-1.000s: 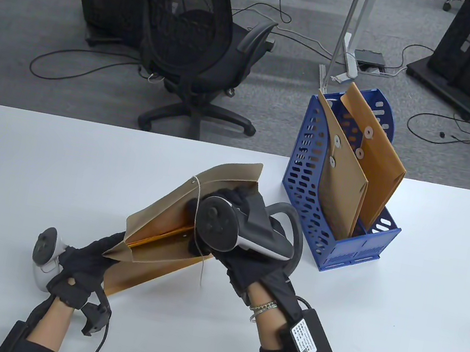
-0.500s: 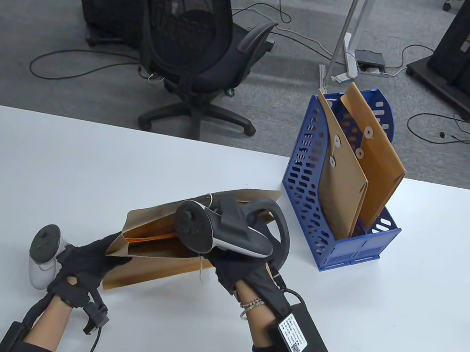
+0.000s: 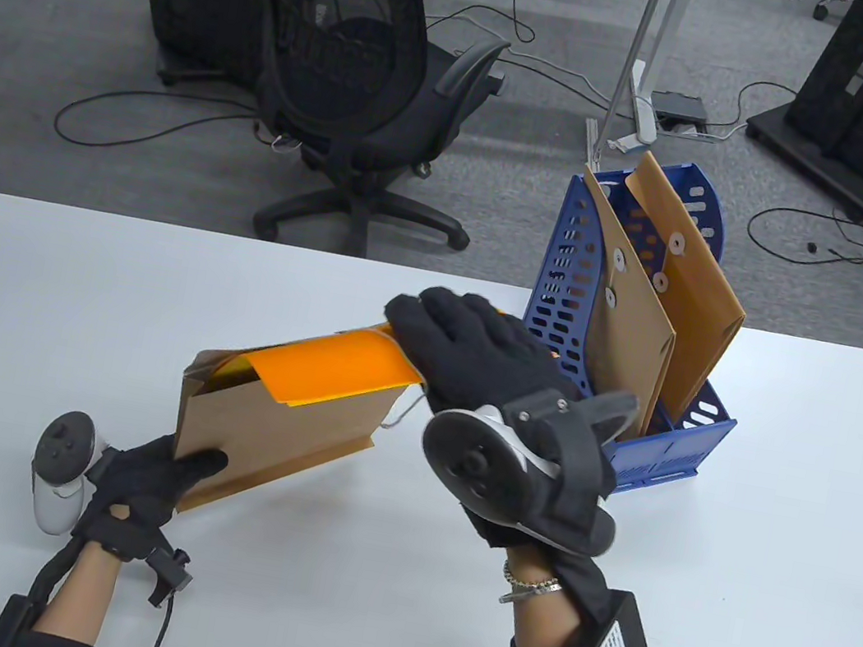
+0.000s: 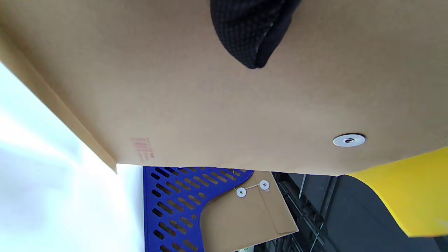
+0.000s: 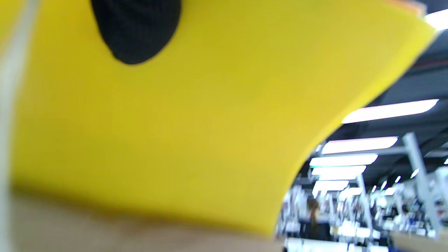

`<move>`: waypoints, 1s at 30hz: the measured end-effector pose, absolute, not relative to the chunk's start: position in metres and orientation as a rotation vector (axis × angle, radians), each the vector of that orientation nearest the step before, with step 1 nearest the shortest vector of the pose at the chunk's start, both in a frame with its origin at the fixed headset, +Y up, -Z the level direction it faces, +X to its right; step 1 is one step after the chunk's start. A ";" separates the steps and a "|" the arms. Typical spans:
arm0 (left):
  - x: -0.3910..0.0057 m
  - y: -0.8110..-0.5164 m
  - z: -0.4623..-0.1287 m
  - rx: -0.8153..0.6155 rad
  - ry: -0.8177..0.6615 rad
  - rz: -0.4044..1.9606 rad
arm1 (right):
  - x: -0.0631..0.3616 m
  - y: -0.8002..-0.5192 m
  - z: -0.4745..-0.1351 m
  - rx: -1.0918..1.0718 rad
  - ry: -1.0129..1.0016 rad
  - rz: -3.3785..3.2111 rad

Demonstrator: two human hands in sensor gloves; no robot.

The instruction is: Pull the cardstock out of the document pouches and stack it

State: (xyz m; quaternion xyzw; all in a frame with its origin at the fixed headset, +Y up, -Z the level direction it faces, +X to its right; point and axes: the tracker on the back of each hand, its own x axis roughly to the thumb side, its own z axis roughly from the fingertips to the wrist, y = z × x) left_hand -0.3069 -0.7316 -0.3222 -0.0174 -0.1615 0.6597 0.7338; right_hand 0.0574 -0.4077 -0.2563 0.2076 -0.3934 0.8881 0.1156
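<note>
Pulling the orange cardstock (image 3: 332,368) out of the kraft pouch (image 3: 269,437) is the step I have in hand. My left hand (image 3: 148,486) grips the pouch at its lower corner, thumb on the front face, and holds it tilted up off the white table (image 3: 69,293). My right hand (image 3: 485,350) pinches the far end of the cardstock, fingers lying over the top; in the right wrist view 1 fingertip (image 5: 136,28) presses the sheet's yellow-orange underside. The sheet is partly out, curving over the pouch mouth, with its other end inside. The closure string (image 3: 403,410) hangs loose at the pouch's edge.

I judge this the 1st sheet of the task, since I see no stack on the table. The next move calls for a steady draw away from the left hand, along the pouch's length, so the sheet clears the mouth without buckling, then a flat spot on the table to lay it.

A blue file rack (image 3: 610,447) stands just beside my right hand, with 2 more pouches (image 3: 647,328) upright in it, both tied. Beyond the table lie grey carpet, a black office chair (image 3: 355,93), loose cables and dark equipment carts.
</note>
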 end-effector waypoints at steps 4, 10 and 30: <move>-0.312 -0.732 -0.322 -0.029 -0.344 1.500 | 0.096 -0.399 -0.236 0.402 -1.359 2.437; -0.321 -0.734 -0.321 -0.023 -0.314 1.546 | 0.141 -0.424 -0.220 0.242 -1.570 2.303; -0.362 -0.722 -0.312 -0.004 -0.197 1.593 | 0.134 -0.707 -0.312 0.519 -0.733 3.193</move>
